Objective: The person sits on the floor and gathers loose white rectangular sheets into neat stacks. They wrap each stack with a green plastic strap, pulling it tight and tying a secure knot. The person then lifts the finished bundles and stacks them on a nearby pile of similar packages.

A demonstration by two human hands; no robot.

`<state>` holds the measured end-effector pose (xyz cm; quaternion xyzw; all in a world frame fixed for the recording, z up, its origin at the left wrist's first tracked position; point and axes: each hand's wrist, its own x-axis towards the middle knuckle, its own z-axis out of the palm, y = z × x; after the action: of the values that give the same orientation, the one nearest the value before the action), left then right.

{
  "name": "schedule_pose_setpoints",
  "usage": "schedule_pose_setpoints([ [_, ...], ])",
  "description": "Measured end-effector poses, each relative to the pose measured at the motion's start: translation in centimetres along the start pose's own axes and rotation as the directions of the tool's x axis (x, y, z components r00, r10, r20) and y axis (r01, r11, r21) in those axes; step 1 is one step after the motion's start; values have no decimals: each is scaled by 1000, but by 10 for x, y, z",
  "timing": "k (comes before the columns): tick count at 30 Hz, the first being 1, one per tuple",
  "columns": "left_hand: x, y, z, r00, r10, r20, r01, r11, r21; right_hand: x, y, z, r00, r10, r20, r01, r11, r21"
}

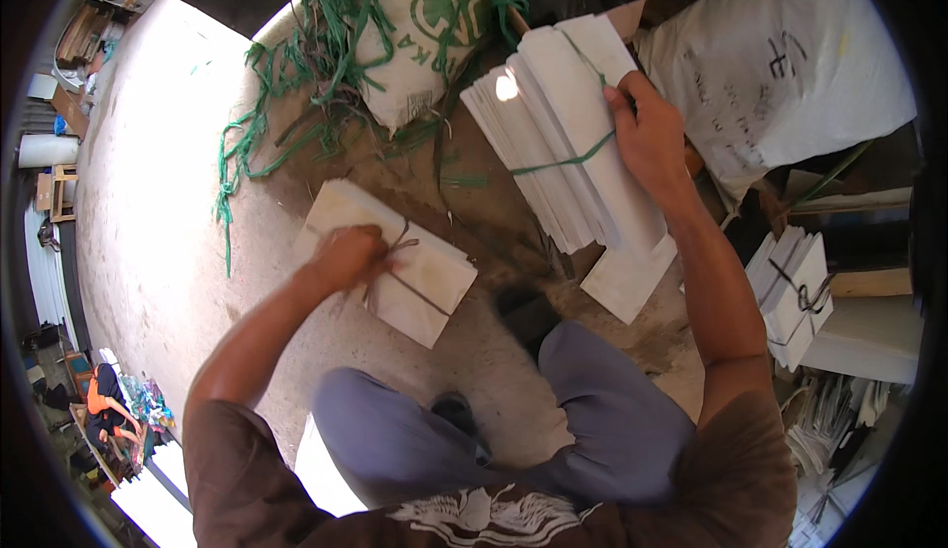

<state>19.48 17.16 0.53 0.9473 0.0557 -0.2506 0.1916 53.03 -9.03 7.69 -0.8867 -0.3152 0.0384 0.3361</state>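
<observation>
I see my left hand point(348, 257) clenched on a bound white bundle point(390, 262)'s tie; right hand point(647, 133) grips a green-strapped sheet stack point(563, 133); a green-printed white sack point(425, 25) lies at twelve o'clock.

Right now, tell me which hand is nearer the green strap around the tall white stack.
Right. The right hand grips the stack beside the green strap; the left hand holds the string on the smaller tied bundle, well apart.

Lit by hard daylight from the upper left, overexposed on the floor point(148, 153), glaring on the white stack point(553, 123), shadowed lower right, strongly bent and vignetted at the rim.
</observation>
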Motion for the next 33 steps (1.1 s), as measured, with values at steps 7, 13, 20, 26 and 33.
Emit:
schedule_pose_setpoints([
  [7,-65,31,-28,935,-339,102,339,941,11,12,-22,-51,978,208,-9,-209,976,-64],
  [13,-128,88,-82,784,-620,23,598,745,-294,-17,-35,-131,770,638,-26,-588,724,359],
  [20,-173,201,-184,666,-734,136,394,191,-899,-75,-90,-268,625,780,-33,-701,579,416],
  [26,-182,314,-286,835,-520,179,186,-39,-982,-164,-165,-383,589,805,-73,-746,576,334],
  [33,-221,424,-367,991,-63,117,113,-52,-992,-254,-300,-486,460,838,-294,-686,546,481],
])
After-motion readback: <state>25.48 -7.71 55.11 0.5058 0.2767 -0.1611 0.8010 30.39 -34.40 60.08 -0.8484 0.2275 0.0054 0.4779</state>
